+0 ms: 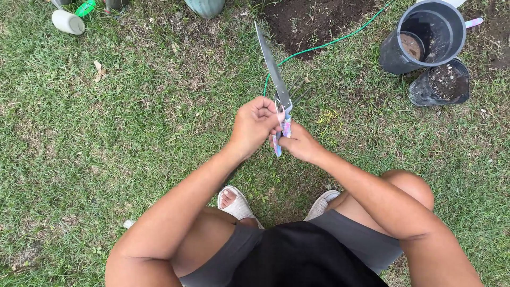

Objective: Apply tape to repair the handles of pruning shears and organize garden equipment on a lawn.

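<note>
Grip: both hands closed around the handle of a long knife [274,69]; left hand [254,126] curled in a fist on the near-left side of the handle, right hand [300,142] wrapped from below and to the right, fingers pressed together on it.
Knife: held above the grass [106,138], blade pointing up and away from the hands, tip toward the soil patch [313,18]; handle pale with pink and blue mottling, mostly hidden by the fingers.
Handling: blade looks stiff, thin, smooth metal with a sharp edge, probably light for its length; the safe hold is the handle only, and the patterned handle may be slick, so a full wrap suits it better than a pinch.
Beyond the knife tip: bare dark crumbly soil, with a thin green hose [329,42] running from it down to just past the hands.
Right of the knife: a grey plastic pot [425,37] lying tilted, round mouth open, and just below it a smaller black pot [443,82] filled with soil.
Far left of the knife: a white bottle [68,22] on its side, well apart.
Below the hands: bare knees, grey shorts, pale sandals [236,202] on short, patchy turf.
</note>
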